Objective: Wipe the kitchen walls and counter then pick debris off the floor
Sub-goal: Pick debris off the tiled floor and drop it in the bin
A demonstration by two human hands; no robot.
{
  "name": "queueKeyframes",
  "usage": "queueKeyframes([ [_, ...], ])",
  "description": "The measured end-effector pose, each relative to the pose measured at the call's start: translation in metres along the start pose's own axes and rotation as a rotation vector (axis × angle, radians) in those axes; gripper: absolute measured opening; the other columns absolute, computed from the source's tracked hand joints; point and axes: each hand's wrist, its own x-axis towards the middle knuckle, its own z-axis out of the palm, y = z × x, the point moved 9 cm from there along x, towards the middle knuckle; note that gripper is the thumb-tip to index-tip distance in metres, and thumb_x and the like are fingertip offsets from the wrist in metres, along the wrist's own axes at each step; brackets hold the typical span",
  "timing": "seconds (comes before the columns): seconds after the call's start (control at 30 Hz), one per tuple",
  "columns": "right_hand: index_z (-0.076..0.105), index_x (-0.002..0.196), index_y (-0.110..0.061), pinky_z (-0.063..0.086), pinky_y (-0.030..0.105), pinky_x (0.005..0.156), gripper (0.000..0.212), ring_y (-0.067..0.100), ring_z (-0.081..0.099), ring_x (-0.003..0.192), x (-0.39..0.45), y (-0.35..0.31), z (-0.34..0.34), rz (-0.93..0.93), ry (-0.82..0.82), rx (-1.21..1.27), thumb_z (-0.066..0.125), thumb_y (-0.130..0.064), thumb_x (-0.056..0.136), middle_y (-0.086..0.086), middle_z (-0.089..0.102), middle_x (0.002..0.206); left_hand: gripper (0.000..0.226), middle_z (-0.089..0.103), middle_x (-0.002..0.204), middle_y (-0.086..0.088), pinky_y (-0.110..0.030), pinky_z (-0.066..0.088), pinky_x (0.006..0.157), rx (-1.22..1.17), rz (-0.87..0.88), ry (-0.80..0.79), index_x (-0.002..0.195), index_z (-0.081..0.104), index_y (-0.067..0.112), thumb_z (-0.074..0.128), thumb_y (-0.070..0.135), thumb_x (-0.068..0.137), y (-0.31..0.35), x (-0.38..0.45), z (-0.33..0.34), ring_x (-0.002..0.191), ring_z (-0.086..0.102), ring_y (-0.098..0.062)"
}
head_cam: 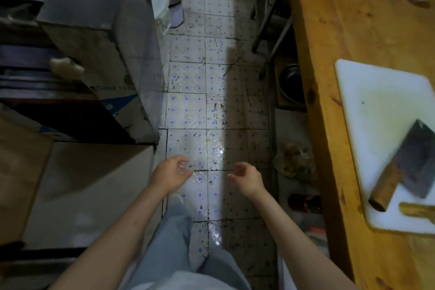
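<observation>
Both hands, left (170, 172) and right (247, 178), hung loosely curled and held nothing. The debris (217, 110) lay on the floor (186, 110) ahead, slightly nearer the right hand.

Cleaver (409, 165) blade tip cut off by right edge; yellowish object (417, 211) on cutting board (376, 101) also cropped there (identity unclear); left hand (170, 173) fingertips blurred, so any grip was unreadable; shelf contents (28, 73) at left smeared; dark bottle (304, 202) under wooden counter (329, 54) partly hidden.
</observation>
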Motion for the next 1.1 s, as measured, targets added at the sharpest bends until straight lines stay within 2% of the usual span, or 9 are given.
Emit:
queueKeyframes([
  [0.1, 0.050, 0.132, -0.010, 0.044, 0.024, 0.086, 0.050, 0.020, 0.059, 0.107, 0.035, -0.019, -0.002, 0.025, 0.004, 0.029, 0.067, -0.018, 0.085, 0.010, 0.061, 0.120, 0.038, 0.060, 0.089, 0.007, -0.023, 0.044, 0.075, 0.009, 0.024, -0.028, 0.114, 0.063, 0.021, 0.072, 0.031, 0.079, 0.012, 0.042, -0.013, 0.079, 0.059, -0.013],
  [0.27, 0.051, 0.131, -0.010, 0.046, 0.027, 0.090, 0.051, 0.021, 0.061, 0.106, 0.091, -0.029, -0.002, 0.085, -0.010, 0.022, 0.069, -0.019, 0.083, 0.010, 0.064, 0.117, 0.036, 0.061, 0.087, 0.009, -0.022, 0.042, 0.072, 0.054, 0.059, -0.054, 0.112, 0.064, 0.023, 0.072, 0.035, 0.079, 0.026, 0.099, -0.026, 0.080, 0.060, -0.013],
  [0.4, 0.052, 0.130, -0.009, 0.046, 0.028, 0.093, 0.050, 0.022, 0.060, 0.108, 0.135, -0.034, -0.003, 0.118, -0.045, 0.004, 0.069, -0.018, 0.083, 0.011, 0.064, 0.118, 0.034, 0.061, 0.087, 0.008, -0.022, 0.041, 0.071, 0.065, 0.032, -0.073, 0.111, 0.064, 0.024, 0.071, 0.035, 0.079, 0.030, 0.142, -0.020, 0.076, 0.056, -0.011],
  [0.5, 0.050, 0.131, -0.009, 0.046, 0.030, 0.093, 0.049, 0.021, 0.059, 0.109, 0.172, -0.040, -0.002, 0.132, -0.109, -0.009, 0.067, -0.017, 0.085, 0.010, 0.063, 0.120, 0.033, 0.063, 0.090, 0.006, -0.023, 0.045, 0.073, 0.027, -0.015, -0.079, 0.110, 0.064, 0.024, 0.071, 0.034, 0.079, 0.031, 0.172, -0.012, 0.080, 0.058, -0.013],
  [0.6, 0.049, 0.132, -0.009, 0.043, 0.025, 0.091, 0.051, 0.021, 0.058, 0.111, 0.221, -0.049, -0.005, 0.127, -0.141, -0.065, 0.066, -0.019, 0.085, 0.009, 0.061, 0.122, 0.032, 0.062, 0.092, 0.005, -0.021, 0.043, 0.074, -0.016, -0.078, -0.089, 0.110, 0.063, 0.023, 0.071, 0.032, 0.080, 0.032, 0.206, 0.000, 0.086, 0.060, -0.016],
  [0.73, 0.052, 0.129, -0.010, 0.038, 0.018, 0.081, 0.049, 0.020, 0.059, 0.106, 0.294, -0.059, -0.008, 0.127, -0.155, -0.113, 0.068, -0.020, 0.084, 0.008, 0.062, 0.119, 0.033, 0.061, 0.090, 0.006, -0.023, 0.045, 0.077, -0.016, -0.123, -0.061, 0.110, 0.064, 0.022, 0.071, 0.031, 0.079, 0.033, 0.260, 0.009, 0.082, 0.057, -0.014],
  [0.93, 0.055, 0.125, -0.012, 0.043, 0.022, 0.085, 0.048, 0.022, 0.060, 0.105, 0.387, -0.054, 0.024, 0.139, -0.193, -0.105, 0.071, -0.020, 0.081, 0.009, 0.064, 0.112, 0.032, 0.062, 0.091, 0.006, -0.024, 0.047, 0.077, -0.034, -0.163, -0.040, 0.109, 0.064, 0.023, 0.072, 0.031, 0.079, 0.004, 0.347, 0.031, 0.075, 0.057, -0.012],
  [1.03, 0.054, 0.127, -0.014, 0.050, 0.031, 0.090, 0.049, 0.022, 0.061, 0.101, 0.437, -0.049, 0.058, 0.086, -0.229, -0.113, 0.071, -0.020, 0.081, 0.009, 0.063, 0.111, 0.031, 0.063, 0.091, 0.006, -0.029, 0.050, 0.082, -0.045, -0.148, -0.056, 0.108, 0.065, 0.025, 0.072, 0.032, 0.079, -0.023, 0.399, 0.054, 0.082, 0.059, -0.015],
  [1.1, 0.053, 0.128, -0.015, 0.052, 0.035, 0.088, 0.050, 0.022, 0.061, 0.100, 0.475, -0.041, 0.081, 0.049, -0.242, -0.129, 0.070, -0.020, 0.082, 0.009, 0.063, 0.113, 0.032, 0.062, 0.091, 0.008, -0.027, 0.049, 0.079, -0.031, -0.136, -0.059, 0.109, 0.064, 0.025, 0.071, 0.035, 0.079, -0.047, 0.438, 0.072, 0.080, 0.057, -0.013],
])
